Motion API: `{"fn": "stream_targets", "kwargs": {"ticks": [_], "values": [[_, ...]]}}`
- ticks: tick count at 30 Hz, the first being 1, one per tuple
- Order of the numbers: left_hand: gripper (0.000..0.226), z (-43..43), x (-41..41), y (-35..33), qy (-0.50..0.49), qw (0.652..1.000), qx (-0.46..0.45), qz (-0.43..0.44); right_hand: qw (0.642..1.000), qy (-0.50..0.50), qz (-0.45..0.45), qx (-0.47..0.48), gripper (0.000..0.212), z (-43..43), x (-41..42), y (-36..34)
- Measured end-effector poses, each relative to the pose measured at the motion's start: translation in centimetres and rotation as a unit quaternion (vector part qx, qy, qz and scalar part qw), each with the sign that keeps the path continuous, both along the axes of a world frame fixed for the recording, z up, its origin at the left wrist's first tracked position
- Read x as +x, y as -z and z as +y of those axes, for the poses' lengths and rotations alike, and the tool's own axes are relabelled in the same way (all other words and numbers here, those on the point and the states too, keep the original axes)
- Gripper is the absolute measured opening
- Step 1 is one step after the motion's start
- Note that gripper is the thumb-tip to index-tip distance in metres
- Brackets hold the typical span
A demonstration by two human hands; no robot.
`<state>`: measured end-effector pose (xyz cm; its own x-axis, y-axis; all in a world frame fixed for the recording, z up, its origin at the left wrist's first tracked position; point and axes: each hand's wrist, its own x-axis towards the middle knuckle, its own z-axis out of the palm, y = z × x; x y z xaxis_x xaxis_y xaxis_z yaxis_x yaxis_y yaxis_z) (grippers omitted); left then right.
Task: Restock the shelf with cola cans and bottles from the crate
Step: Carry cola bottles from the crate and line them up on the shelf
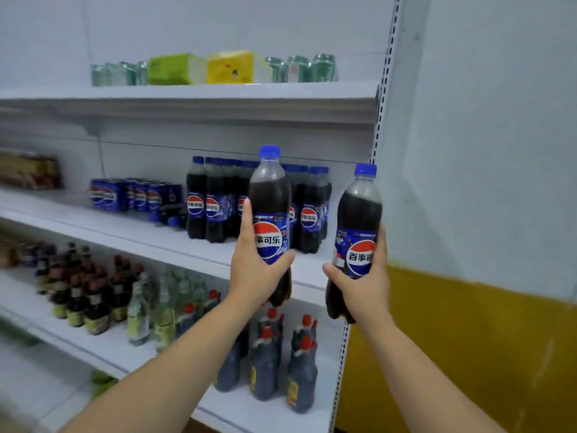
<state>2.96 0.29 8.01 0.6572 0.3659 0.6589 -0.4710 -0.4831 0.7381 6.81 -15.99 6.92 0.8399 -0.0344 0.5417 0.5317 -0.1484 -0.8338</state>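
Observation:
My left hand (pixel 254 270) grips a blue-capped cola bottle (pixel 270 195) upright, just in front of the middle white shelf (pixel 125 232). To its right, my right hand (pixel 365 285) holds a second cola bottle (pixel 359 214), upright beside the shelf's right post. On the middle shelf stand several cola bottles (pixel 212 204) in a cluster behind the left-hand bottle. A row of blue cola cans (pixel 134 195) sits left of them, and a bottle (pixel 170 215) lies on its side between cans and bottles. The crate is out of view.
The top shelf (pixel 218 95) carries green cans and two tissue boxes. The lower shelf (pixel 131 351) holds dark sauce bottles, clear bottles and red-capped dark bottles. A perforated upright post (pixel 382 114) bounds the shelves on the right, with a white and yellow wall (pixel 484 323) beyond.

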Motion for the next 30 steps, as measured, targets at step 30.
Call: {"fn": "stream_targets", "kwargs": {"ticks": [30], "values": [[0.117, 23.5, 19.8, 2.4, 0.089, 0.995, 0.035, 0.035, 0.999, 0.042, 0.014, 0.015, 0.094, 26.4, 19.6, -0.1]]}}
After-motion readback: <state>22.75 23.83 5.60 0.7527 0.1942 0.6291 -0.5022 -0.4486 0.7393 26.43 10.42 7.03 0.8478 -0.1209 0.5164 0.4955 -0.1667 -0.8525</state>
